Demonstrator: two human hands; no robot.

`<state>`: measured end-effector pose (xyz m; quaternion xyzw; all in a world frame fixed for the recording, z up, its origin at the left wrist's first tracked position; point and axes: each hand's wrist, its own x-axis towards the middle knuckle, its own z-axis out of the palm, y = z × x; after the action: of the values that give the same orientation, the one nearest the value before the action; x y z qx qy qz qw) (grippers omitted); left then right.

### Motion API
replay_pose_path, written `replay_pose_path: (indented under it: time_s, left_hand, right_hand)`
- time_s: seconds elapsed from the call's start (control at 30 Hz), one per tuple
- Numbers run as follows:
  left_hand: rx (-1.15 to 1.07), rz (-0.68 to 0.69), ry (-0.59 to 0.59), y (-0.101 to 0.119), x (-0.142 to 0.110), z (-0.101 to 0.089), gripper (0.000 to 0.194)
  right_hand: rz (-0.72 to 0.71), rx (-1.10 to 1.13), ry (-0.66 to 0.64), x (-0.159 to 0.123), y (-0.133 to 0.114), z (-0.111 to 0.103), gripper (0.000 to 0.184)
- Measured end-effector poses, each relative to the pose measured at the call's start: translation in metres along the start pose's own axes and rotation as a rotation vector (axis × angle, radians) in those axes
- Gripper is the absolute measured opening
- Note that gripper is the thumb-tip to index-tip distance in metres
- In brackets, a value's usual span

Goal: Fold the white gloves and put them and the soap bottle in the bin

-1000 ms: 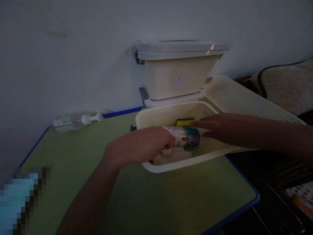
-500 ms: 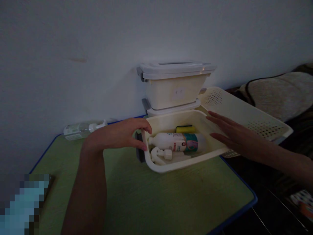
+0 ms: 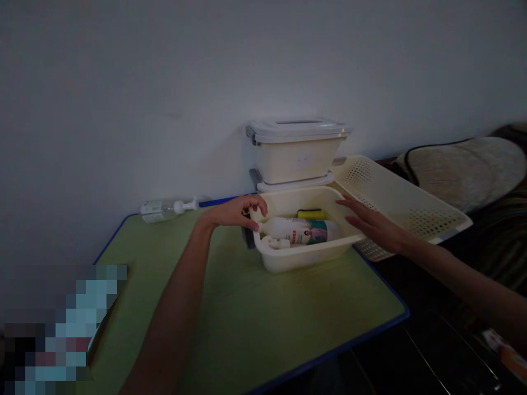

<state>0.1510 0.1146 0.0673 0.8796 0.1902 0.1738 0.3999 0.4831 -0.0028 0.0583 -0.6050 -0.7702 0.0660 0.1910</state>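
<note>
A cream storage bin point(image 3: 307, 260) without a lid stands on the green table. My left hand point(image 3: 236, 212) is curled over its left rim, thumb and fingers pinching the edge. At the right rim, my right hand point(image 3: 370, 222) has its fingers stretched out; whether they touch the rim I cannot tell. Inside the bin lies a white bottle point(image 3: 280, 227) with a teal label, on its side. In front of it is a white spray head point(image 3: 276, 242), its lower part hidden by the bin wall. Behind the bottle rests a yellow sponge point(image 3: 312, 214) with a dark edge.
Lidded bins point(image 3: 302, 156) are stacked behind, near the wall. A perforated cream basket point(image 3: 395, 195) sits at the right. On the green table point(image 3: 230, 329), a clear pump bottle point(image 3: 162, 210) lies at the back left. A cushion point(image 3: 465, 167) is at far right.
My view has shifted, so the table and bins appear farther away and more of the bin's front wall shows. Both hands remain at opposite ends of the bin.
</note>
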Motion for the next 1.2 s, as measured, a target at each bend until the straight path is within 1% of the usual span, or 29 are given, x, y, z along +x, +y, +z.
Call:
replay_pose_path:
  time_s: [0.03, 0.07, 0.1, 0.2, 0.27, 0.33, 0.4, 0.5, 0.57, 0.63, 0.67, 0.73, 0.77, 0.8, 0.83, 0.87, 0.97, 1.07, 1.13, 1.2]
  left_hand:
    - [-0.08, 0.042, 0.082, -0.004, -0.002, 0.005, 0.029]
    - [-0.173, 0.087, 0.193, -0.007, -0.004, 0.01, 0.028]
    - [-0.202, 0.102, 0.266, -0.01, -0.006, 0.015, 0.026]
    - [-0.227, 0.104, 0.402, -0.012, -0.013, 0.027, 0.023]
    - [-0.225, 0.095, 0.47, -0.008, -0.018, 0.031, 0.023]
    - [-0.211, 0.084, 0.546, -0.005, -0.024, 0.034, 0.024]
    - [-0.191, 0.064, 0.635, -0.006, -0.033, 0.036, 0.025]
    - [-0.176, -0.002, 0.765, -0.02, -0.052, 0.042, 0.025]
    - [-0.183, -0.069, 0.833, -0.035, -0.069, 0.046, 0.023]
    - [-0.196, -0.142, 0.885, -0.053, -0.087, 0.051, 0.018]
    - [-0.201, -0.176, 0.905, -0.061, -0.096, 0.053, 0.016]
    - [-0.208, -0.235, 0.931, -0.075, -0.112, 0.056, 0.013]
    - [-0.21, -0.26, 0.936, -0.08, -0.119, 0.057, 0.012]
    - [-0.211, -0.283, 0.934, -0.085, -0.125, 0.057, 0.012]
    - [-0.212, -0.304, 0.927, -0.088, -0.129, 0.057, 0.013]
    - [-0.212, -0.322, 0.913, -0.091, -0.132, 0.058, 0.016]
    - [-0.205, -0.361, 0.854, -0.096, -0.136, 0.058, 0.027]
    - [-0.177, -0.381, 0.8, -0.096, -0.134, 0.06, 0.032]
    - [-0.15, -0.386, 0.775, -0.096, -0.132, 0.062, 0.032]
    - [-0.12, -0.387, 0.758, -0.095, -0.132, 0.063, 0.032]
  right_hand:
    - [-0.009, -0.012, -0.002, 0.001, 0.003, 0.001, 0.062]
    - [-0.021, -0.027, -0.003, 0.002, 0.007, 0.001, 0.062]
    - [-0.037, -0.047, -0.006, 0.004, 0.01, 0.001, 0.061]
    - [-0.118, -0.16, -0.004, 0.011, 0.013, -0.002, 0.055]
    - [-0.192, -0.273, 0.065, 0.016, 0.003, -0.007, 0.047]
    - [-0.271, -0.36, 0.199, 0.02, -0.02, -0.011, 0.038]
    - [-0.356, -0.36, 0.326, 0.022, -0.053, -0.011, 0.03]
    - [-0.489, -0.273, 0.417, 0.02, -0.111, 0.003, 0.024]
    - [-0.608, -0.239, 0.416, 0.016, -0.146, 0.019, 0.021]
    - [-0.738, -0.243, 0.366, 0.013, -0.175, 0.039, 0.021]
    - [-0.783, -0.254, 0.33, 0.012, -0.187, 0.049, 0.022]
    - [-0.817, -0.274, 0.223, 0.012, -0.208, 0.069, 0.023]
    - [-0.801, -0.272, 0.142, 0.014, -0.216, 0.079, 0.023]
    - [-0.753, -0.261, 0.039, 0.017, -0.224, 0.089, 0.022]
    - [-0.675, -0.241, -0.058, 0.021, -0.23, 0.099, 0.022]
    - [-0.574, -0.214, -0.129, 0.025, -0.234, 0.108, 0.023]
    - [-0.432, -0.208, -0.166, 0.041, -0.241, 0.136, 0.033]
    - [-0.314, -0.219, -0.182, 0.055, -0.238, 0.159, 0.038]
    - [-0.262, -0.23, -0.196, 0.059, -0.235, 0.169, 0.039]
    - [-0.239, -0.238, -0.215, 0.059, -0.232, 0.175, 0.037]
